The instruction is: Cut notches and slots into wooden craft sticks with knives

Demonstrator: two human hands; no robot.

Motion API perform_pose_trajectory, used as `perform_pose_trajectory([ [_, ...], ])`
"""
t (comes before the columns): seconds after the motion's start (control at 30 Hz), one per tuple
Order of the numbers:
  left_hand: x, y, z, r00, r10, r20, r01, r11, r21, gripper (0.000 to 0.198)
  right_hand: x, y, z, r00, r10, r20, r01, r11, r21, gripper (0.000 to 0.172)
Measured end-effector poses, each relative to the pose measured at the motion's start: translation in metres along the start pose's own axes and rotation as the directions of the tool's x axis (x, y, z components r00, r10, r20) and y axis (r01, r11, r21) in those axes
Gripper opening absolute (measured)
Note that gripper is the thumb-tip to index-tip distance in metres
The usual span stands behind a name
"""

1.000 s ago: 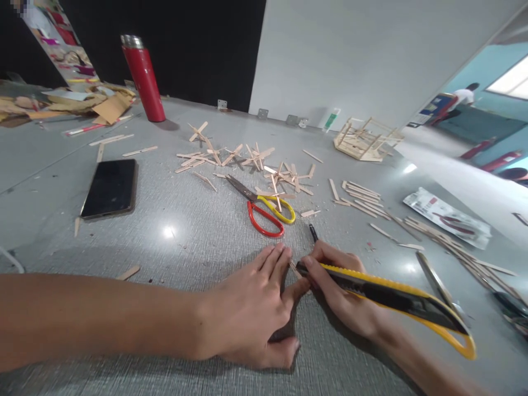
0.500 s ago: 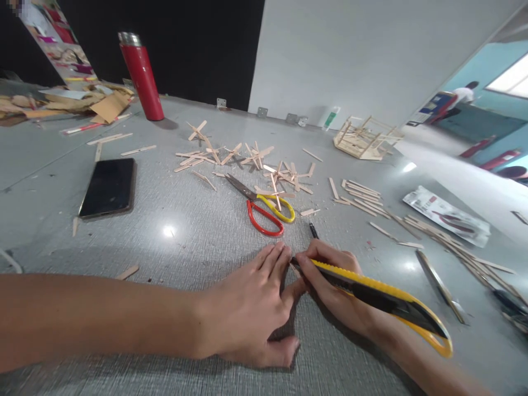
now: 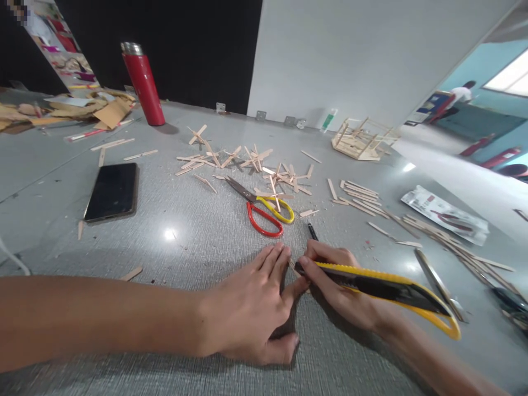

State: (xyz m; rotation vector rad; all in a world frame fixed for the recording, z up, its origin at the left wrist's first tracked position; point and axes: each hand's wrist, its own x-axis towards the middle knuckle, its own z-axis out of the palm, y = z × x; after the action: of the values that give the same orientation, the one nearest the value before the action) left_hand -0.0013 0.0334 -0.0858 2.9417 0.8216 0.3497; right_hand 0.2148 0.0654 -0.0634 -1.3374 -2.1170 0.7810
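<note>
My right hand [image 3: 336, 280] is wrapped round a yellow and black utility knife [image 3: 383, 286], its tip end pointing left toward my left fingers. On the table, my left hand [image 3: 256, 308] lies flat with fingers stretched out and thumb apart. Its index fingertip presses beside a small piece of wooden stick [image 3: 293, 266], mostly hidden between the two hands. A black pen-like thing [image 3: 312, 231] pokes out just beyond my right hand. Scissors [image 3: 264, 206] with red and yellow handles lie beyond my left fingertips, blades toward the far left.
Cut wooden sticks [image 3: 251, 159] are scattered behind the scissors, with more sticks [image 3: 363, 198] at right. A phone [image 3: 112, 191] and red bottle [image 3: 143, 85] stand left. A wooden stick frame [image 3: 363, 140], a white packet [image 3: 445, 214] and a metal tool [image 3: 439, 283] are on the right.
The knife's tip end has shifted slightly right, away from my left fingers, and its handle end has swung up and right. My left hand stays almost still.
</note>
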Motion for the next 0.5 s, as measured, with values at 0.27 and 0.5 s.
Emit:
perform_pose_trajectory([
  [0.27, 0.005, -0.005, -0.008, 0.997, -0.035, -0.073, 0.048, 0.981, 0.190, 0.027, -0.007, 0.006, 0.000, 0.960, 0.156, -0.233, -0.101, 0.967, 0.232, 0.034],
  [0.5, 0.005, -0.014, -0.022, 0.971, -0.237, -0.031, 0.214, 0.921, -0.326, 0.015, -0.019, 0.006, 0.001, 0.965, 0.193, -0.179, -0.123, 0.931, 0.343, 0.044],
])
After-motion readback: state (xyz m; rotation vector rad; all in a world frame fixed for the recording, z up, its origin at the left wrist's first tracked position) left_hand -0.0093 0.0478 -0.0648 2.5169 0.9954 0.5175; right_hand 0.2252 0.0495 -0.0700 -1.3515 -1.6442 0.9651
